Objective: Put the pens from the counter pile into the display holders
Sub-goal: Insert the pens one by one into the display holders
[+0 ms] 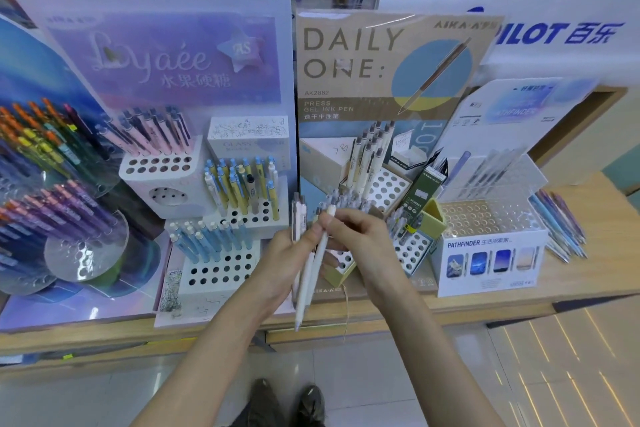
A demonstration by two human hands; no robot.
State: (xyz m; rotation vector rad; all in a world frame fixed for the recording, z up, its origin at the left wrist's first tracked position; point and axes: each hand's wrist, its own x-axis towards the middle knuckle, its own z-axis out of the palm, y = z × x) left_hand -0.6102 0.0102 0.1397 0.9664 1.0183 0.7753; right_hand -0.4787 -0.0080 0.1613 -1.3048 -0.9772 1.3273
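Pens (561,229) lie piled on the wooden counter (485,305), well right of the Daily One display (381,80). Just before that display's holed holder (412,250), the left grip (280,263) curls round a bundle of white pens (298,215). The right grip (360,243) pinches one white pen (319,250) near its top.

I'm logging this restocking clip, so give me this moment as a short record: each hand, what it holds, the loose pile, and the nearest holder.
left hand: grips a bundle of pale pens, roughly upright
right hand: pinches one white pen near its top, beside the bundle
pile: loose pens lying on the counter, far right, next to the Pathfinder box
nearest holder: Daily One display, behind the hands, with several holes free
status: white pen not yet in a hole
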